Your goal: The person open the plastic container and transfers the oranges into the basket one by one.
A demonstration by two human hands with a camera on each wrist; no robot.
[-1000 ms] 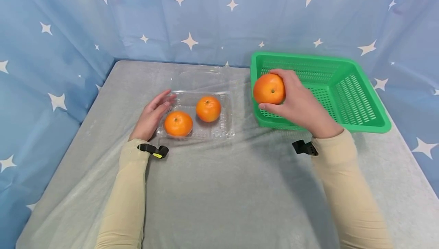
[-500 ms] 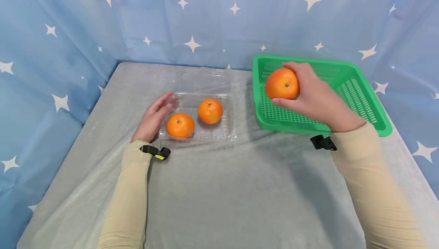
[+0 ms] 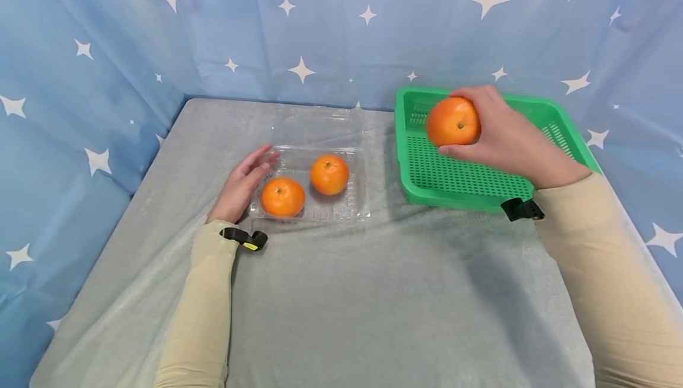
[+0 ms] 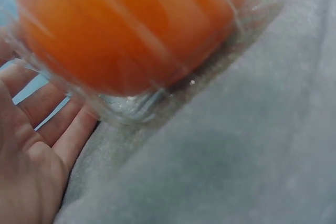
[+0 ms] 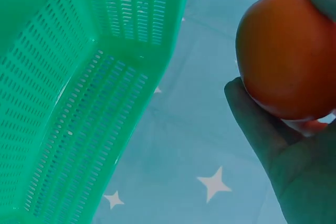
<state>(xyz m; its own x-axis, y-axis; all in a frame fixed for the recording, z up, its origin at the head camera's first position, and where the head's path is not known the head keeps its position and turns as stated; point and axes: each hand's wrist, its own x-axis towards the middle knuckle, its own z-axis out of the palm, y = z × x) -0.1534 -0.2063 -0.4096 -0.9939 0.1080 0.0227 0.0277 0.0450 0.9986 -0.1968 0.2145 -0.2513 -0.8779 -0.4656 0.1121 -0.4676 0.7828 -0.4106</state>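
My right hand (image 3: 501,136) grips an orange (image 3: 452,121), thumb on the near side and fingers over the far side, above the left part of a green plastic basket (image 3: 459,181). In the right wrist view the held orange (image 5: 289,56) appears beside the basket (image 5: 89,124). My left hand (image 3: 242,183) rests against the left side of a clear plastic clamshell box (image 3: 347,205), its fingers loosely extended along the wall. Two more oranges lie in the box, one at front left (image 3: 283,196) and one at back right (image 3: 329,174). The left wrist view shows the near orange (image 4: 131,30) through the plastic.
The box's clear lid (image 3: 317,127) lies folded back behind it. A grey cloth (image 3: 341,305) covers the table. A blue curtain with white stars (image 3: 331,32) hangs along the back and sides, close behind the basket.
My right hand has carried the orange rightward and slightly back, from the basket's left rim to further over its inside. My left hand stays at the box.
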